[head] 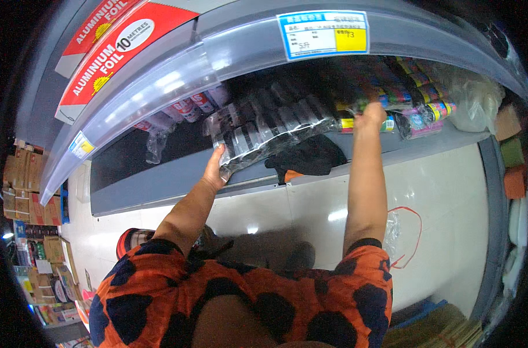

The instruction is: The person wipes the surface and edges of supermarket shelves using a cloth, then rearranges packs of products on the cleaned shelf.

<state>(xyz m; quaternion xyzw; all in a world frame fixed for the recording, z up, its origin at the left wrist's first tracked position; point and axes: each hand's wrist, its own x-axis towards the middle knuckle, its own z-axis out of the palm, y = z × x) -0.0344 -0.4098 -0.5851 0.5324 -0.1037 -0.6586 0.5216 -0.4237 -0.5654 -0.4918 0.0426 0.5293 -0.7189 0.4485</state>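
My left hand (214, 167) grips the near left end of a clear plastic-wrapped pack of dark rolls (268, 132), with the thumb on top and the other fingers hidden. The pack lies slantwise at the front of a low shelf. Further right, my right hand (370, 114) reaches in among packed rolls with bright labels (388, 124). It is blurred and its fingers look curled, with a bit of clear film beside them; whether it holds anything cannot be told. Just below the pack, a black cloth-like item (309, 156) with an orange part hangs over the shelf's front edge.
Close above my hands runs the upper shelf's clear front strip (246, 56), bearing a price tag (324, 35). Aluminium foil boxes (116, 56) stand upper left. White rolls with red print (187, 108) sit deeper left. A red strap (416, 222) lies on the floor (446, 187).
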